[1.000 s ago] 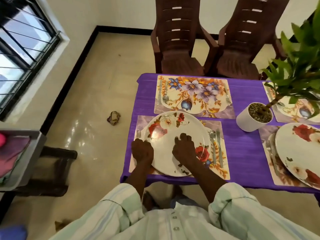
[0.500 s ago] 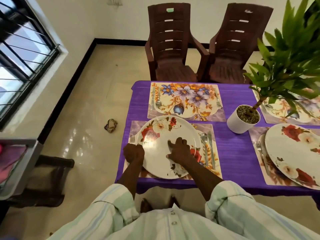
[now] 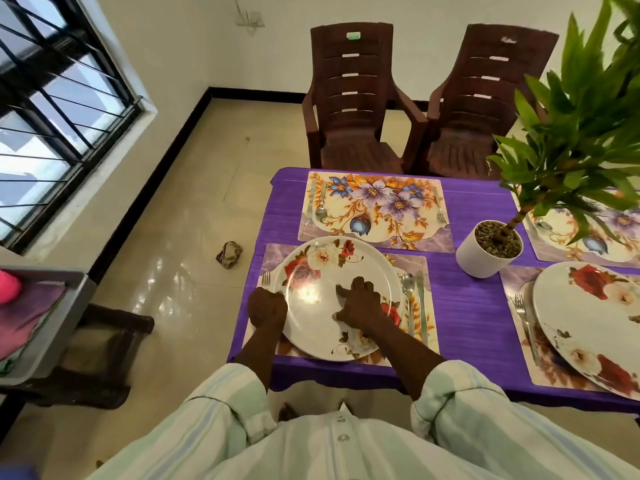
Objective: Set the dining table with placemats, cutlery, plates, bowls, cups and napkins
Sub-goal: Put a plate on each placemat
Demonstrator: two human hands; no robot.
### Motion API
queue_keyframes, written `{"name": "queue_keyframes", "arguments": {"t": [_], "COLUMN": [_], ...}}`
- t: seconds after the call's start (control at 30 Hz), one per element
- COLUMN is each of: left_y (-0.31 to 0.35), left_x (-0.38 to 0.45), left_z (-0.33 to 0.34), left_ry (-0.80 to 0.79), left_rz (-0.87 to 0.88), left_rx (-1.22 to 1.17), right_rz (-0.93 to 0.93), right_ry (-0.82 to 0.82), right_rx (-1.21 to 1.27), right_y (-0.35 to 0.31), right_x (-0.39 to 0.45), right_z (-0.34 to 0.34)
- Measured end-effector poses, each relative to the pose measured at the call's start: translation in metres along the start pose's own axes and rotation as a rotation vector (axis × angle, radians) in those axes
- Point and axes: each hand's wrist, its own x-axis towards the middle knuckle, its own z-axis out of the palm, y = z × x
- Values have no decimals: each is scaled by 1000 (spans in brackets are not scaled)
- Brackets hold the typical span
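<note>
Hands have barely shifted over the last second: both stay on the near plate (image 3: 332,299), which sits on the near placemat (image 3: 420,341) just as it did before. The left hand (image 3: 267,308) is curled at the plate's left rim; it seems to pinch the edge, though the fingers are tucked under and hard to read. The right hand (image 3: 362,303) lies on the plate's face with fingers bent and tips pressing down, thumb out toward the person. What differs most is the view, which has tipped up, so more of the far wall and chairs now shows.

Left of the plate, a fork (image 3: 266,279) peeks out beside the rim, its handle hidden by the left hand. Right of the plate, a spoon (image 3: 408,289) and a knife (image 3: 420,303) lie side by side on the placemat. All of it rests on the desk (image 3: 464,306), covered in purple cloth.

Further right of the plate, a second plate (image 3: 588,323) lies on its own mat with a fork (image 3: 526,320) at its left. Beyond and right of the near plate stands a white pot (image 3: 485,261) with a leafy plant (image 3: 588,133), its leaves hiding part of a far right mat.

Straight beyond the near plate is a bare far placemat (image 3: 375,206) carrying cutlery at both ends. Behind it stand two brown chairs (image 3: 353,109). Left of the plate, on the floor, lies a small crumpled scrap (image 3: 229,253), and further left a grey tray (image 3: 45,327) holds folded cloths.
</note>
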Motion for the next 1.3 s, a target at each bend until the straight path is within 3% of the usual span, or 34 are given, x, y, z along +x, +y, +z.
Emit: {"name": "queue_keyframes", "arguments": {"t": [0.27, 0.4, 0.7, 1.03, 1.3], "left_y": [7, 9, 7, 23, 5], "left_x": [-8, -3, 7, 5, 3], "left_z": [6, 3, -3, 2, -14], "left_ry": [69, 7, -109, -166, -155], "left_rz": [-34, -81, -196, -110, 21], "left_rx": [39, 4, -240, -523, -567], "right_rz": [-14, -14, -2, 47, 125], "right_ry": [29, 15, 5, 15, 304], "right_rx": [-8, -9, 24, 269, 426], "right_y": [-1, -1, -6, 3, -12], "right_x": [-4, -3, 0, 2, -1], "right_z": [2, 1, -2, -16, -12]}}
